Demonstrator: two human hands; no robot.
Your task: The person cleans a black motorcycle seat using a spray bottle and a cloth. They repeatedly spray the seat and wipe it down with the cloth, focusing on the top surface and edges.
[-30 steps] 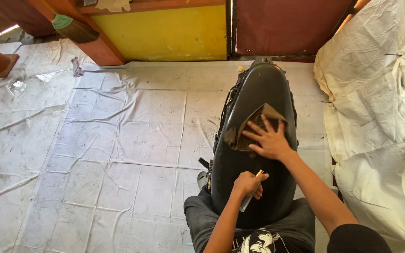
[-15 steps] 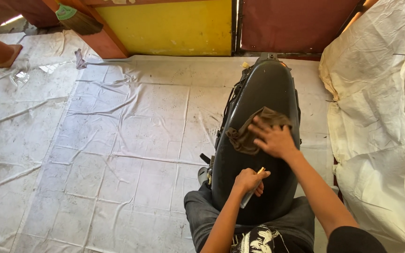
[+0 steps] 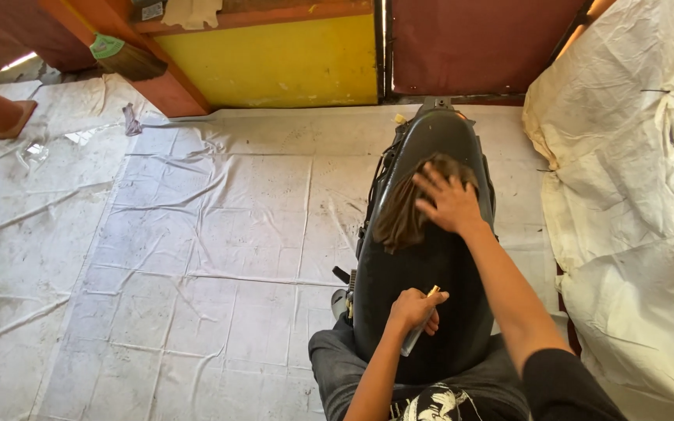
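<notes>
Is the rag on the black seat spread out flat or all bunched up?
Bunched up. The brown rag lies crumpled in folds on the seat, with the right hand pressed flat on its far part.

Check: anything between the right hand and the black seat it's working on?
Only the brown rag: the right hand lies flat on it, pressing it to the black seat. The left hand grips a small slim tool over the seat's near end.
</notes>
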